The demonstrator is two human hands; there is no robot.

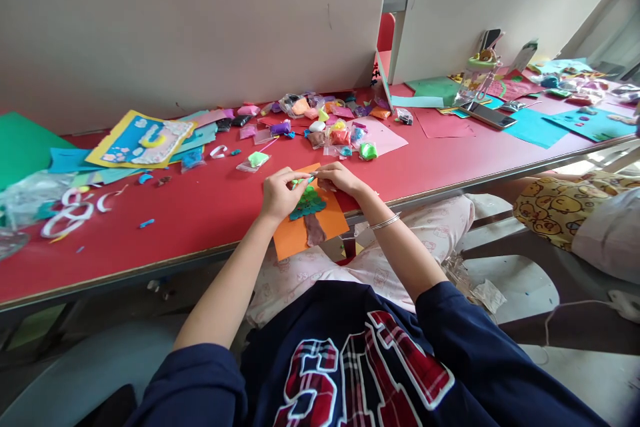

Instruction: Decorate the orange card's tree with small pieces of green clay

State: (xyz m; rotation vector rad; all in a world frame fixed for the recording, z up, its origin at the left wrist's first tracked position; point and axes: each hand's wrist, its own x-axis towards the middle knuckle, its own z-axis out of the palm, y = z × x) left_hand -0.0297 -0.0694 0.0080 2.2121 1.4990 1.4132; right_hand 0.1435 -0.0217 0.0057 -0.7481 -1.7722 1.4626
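An orange card (334,225) lies at the table's front edge, partly overhanging it. On it is a clay tree with a green crown (309,203) and a brown trunk (315,230). Over the card's upper part, my left hand (283,192) is closed, thumb and fingers pinching a small bit of green clay (300,183). My right hand (341,179) meets it from the other side with its fingertips pressed together at the same small piece. The fingers hide most of that piece. Just beyond the hands sits an opened packet of light green clay (257,159).
Several clay packets (340,137) are heaped at the back against the white partition (200,27). To the left lie a yellow-framed picture (145,140) and white curled strips (67,213). On the right are a phone (487,115), a cup (473,80) and blue papers; another person sits there.
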